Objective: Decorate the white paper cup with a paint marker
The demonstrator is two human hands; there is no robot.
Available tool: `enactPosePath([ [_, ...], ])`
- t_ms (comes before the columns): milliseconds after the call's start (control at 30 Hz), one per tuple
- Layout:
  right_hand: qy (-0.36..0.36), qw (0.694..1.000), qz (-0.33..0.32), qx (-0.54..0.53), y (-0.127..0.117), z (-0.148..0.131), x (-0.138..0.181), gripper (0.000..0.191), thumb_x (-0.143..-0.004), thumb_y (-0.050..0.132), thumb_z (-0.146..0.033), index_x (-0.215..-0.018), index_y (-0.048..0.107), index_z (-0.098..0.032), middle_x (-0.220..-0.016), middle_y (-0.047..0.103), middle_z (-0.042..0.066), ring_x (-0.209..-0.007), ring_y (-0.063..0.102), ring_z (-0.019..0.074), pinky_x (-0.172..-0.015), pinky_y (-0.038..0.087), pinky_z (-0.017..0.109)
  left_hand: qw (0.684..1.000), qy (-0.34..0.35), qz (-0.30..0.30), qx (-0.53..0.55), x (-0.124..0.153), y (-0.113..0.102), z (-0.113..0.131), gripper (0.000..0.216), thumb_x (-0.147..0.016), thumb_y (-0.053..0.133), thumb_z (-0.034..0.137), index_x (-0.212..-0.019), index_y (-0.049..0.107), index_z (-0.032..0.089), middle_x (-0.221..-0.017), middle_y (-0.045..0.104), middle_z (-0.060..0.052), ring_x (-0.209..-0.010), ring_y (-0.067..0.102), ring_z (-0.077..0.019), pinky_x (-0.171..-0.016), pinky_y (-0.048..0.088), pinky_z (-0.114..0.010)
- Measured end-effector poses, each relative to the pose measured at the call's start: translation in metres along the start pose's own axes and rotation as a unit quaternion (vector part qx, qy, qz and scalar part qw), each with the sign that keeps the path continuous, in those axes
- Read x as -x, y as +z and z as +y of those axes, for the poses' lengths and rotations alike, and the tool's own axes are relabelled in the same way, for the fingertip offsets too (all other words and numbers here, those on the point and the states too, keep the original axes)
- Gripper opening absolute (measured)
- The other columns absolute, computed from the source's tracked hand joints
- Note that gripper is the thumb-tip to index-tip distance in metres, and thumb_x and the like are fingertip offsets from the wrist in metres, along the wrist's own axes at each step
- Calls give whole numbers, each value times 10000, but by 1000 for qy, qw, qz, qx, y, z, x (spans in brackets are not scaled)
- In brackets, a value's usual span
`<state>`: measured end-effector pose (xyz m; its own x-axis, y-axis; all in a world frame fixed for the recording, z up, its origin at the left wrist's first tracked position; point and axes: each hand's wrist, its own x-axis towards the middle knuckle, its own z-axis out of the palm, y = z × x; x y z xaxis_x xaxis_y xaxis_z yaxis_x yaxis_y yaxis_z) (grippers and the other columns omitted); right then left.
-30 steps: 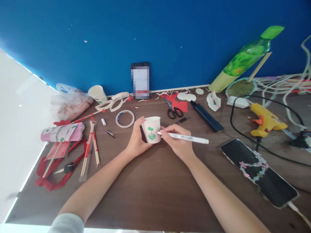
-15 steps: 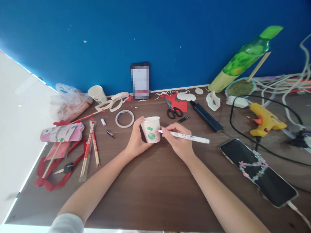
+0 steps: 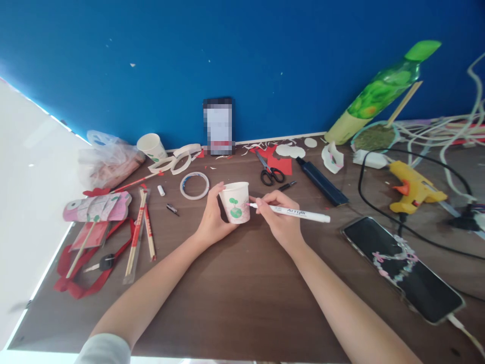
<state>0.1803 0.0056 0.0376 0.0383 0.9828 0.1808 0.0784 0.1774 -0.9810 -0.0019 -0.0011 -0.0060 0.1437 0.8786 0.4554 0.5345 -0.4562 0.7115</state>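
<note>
White paper cup with green printed motif and pink marks [image 3: 235,191]: centre of frame, roughly upright, mouth up. Left hand [image 3: 209,222]: closed around the cup's left side. Right hand [image 3: 281,220]: fingers pinched on a slim white plastic marker lettered "Acrylic" [image 3: 308,215], right of centre.

Governing relation: cup lies just left of the right hand's fingertips; marker's long axis runs nearly crosswise, nib end toward the cup's right wall, butt end slightly lower at right. Left hand nearer the cup.

Not made out: whether nib meets wall; cup's far side; left fingers behind it. Dark-framed upright phone [image 3: 219,126], upper centre: screen pixelated. Pale left sleeve [image 3: 106,349]: cut off, lower left.
</note>
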Motion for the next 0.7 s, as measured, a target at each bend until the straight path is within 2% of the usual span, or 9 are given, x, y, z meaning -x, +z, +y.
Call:
enactPosePath([
  [200,38,994,17,-97,0,16,-4,293,-811,660,-433,-645,565,-211,-557,599,-32,-509,545,110,-526,467,255,999,31,20,-3,-3,-2,1,911,-671,799,273,-1378,225,245,-1443,272,-186,-1443,240,-369,-1143,318,-558],
  [367,35,993,11,-114,-1,20,-3,259,-793,680,-427,-680,580,-216,-574,612,-33,-521,568,114,-531,485,257,999,23,2,-37,-6,-8,4,948,-713,781,324,-1446,183,274,-1422,370,-165,-1352,398,-339,-1109,354,-534],
  [533,37,990,-16,-137,-3,12,-1,216,-700,772,-384,-712,633,-219,-647,680,-5,-602,669,149,-578,534,273,999,20,4,-28,-5,-8,4,916,-732,764,324,-1448,195,271,-1447,366,-172,-1372,388,-341,-1114,345,-536],
  [700,36,993,-19,-108,-2,1,-2,236,-635,818,-378,-717,665,-218,-716,729,36,-702,721,203,-628,575,306,999,-35,5,1,-3,-5,1,956,-695,789,354,-1422,180,229,-1439,365,-191,-1356,425,-337,-1107,378,-519],
])
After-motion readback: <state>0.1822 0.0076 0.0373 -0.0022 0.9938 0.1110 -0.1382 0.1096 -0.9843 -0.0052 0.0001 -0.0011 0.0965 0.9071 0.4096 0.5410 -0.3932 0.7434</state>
